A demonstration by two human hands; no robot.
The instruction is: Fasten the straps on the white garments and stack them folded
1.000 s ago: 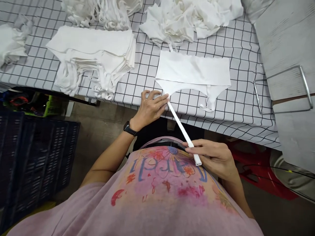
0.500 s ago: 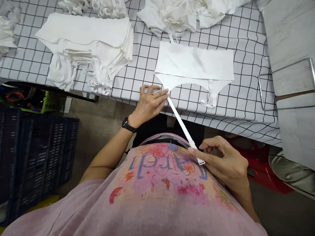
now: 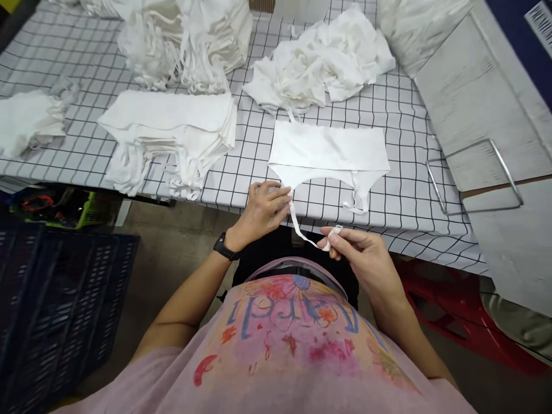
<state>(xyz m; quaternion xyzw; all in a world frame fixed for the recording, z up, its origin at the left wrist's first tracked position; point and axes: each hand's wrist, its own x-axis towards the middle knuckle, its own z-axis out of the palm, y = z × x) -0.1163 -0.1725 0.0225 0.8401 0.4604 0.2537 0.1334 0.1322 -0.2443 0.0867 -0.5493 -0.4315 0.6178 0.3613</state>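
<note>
A white strappy crop top (image 3: 330,146) lies flat on the checked cloth, straps toward me. My left hand (image 3: 268,210) has its fingertips closed on the corner where the near-left strap joins the top. From there the white shoulder strap (image 3: 296,221) hangs slack over the table edge. My right hand (image 3: 364,253) pinches the strap's far end, folded between thumb and fingers, with its small hook or slider (image 3: 337,229) showing at the top. The top's other strap (image 3: 356,201) lies curled on the cloth.
A neat stack of white tops (image 3: 168,115) lies to the left, with a taller stack (image 3: 215,40) behind it. Crumpled white garments (image 3: 323,63) are heaped behind the spread top. At right stand a white box (image 3: 483,103) and a metal wire frame (image 3: 474,178). Blue crates (image 3: 64,299) stand low left.
The strap has gone from taut to slack. My right hand has moved up toward the table edge, folding the strap end. My left hand stays at the strap's base; the view has tilted upward.
</note>
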